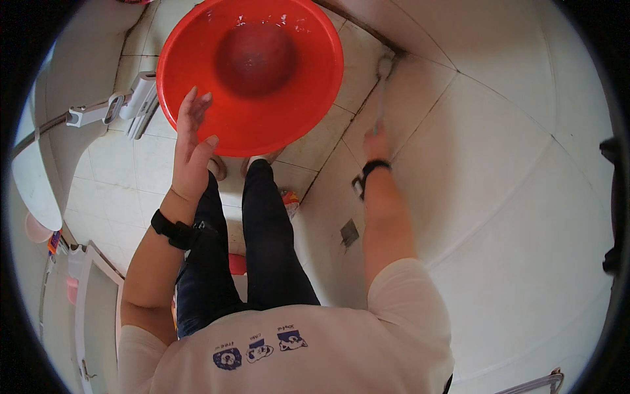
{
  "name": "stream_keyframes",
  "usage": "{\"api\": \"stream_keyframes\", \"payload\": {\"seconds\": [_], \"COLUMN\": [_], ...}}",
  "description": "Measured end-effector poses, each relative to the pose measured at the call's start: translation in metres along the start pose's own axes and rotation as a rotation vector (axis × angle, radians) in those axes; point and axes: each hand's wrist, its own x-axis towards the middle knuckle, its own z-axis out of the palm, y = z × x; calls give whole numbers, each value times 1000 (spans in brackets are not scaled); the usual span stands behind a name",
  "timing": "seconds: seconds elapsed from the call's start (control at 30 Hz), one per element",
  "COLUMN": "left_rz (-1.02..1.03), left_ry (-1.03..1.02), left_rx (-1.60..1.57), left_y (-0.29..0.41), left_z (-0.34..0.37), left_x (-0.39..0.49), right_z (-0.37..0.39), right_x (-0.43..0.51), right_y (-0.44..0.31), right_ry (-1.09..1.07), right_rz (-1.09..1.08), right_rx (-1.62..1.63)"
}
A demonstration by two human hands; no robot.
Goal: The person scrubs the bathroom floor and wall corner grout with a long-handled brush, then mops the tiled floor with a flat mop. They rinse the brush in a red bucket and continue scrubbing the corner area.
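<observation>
My right hand (377, 146) grips the end of a thin, light-coloured handle on a long-handled brush (381, 98). The brush is motion-blurred; its rounded head lies over the dark corner where the tiled wall surfaces meet, and contact cannot be made out. A large red plastic basin (189, 59) with water in it is in front of my legs. My left hand (191, 143) is raised with nothing in it, fingers up and thumb apart, overlapping the basin's near-left rim in view. Whether it touches the rim is unclear.
White wall tiles (492, 162) rise close on my right. At left are a white mop-like tool (140, 98) and a white basin edge (37, 187). A red-and-yellow packet (290, 199) lies beside my leg, and a square drain-like plate (350, 233) is at right.
</observation>
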Motion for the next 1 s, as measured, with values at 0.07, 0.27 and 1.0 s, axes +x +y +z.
{"api": "stream_keyframes", "payload": {"seconds": [0.07, 0.27, 1.0], "left_rz": [-16, 6, 5], "left_ry": [-11, -87, -512], "left_rx": [-11, 54, 358], "left_y": [4, 2, -2], "left_z": [3, 16, 43], "left_x": [1, -4, -22], "right_z": [25, 81, 137], "right_x": [-42, -43, -151], "right_y": [43, 43, 146], "right_ry": [45, 87, 41], "right_rz": [-135, 5, 145], "right_rx": [-337, -132, -6]}}
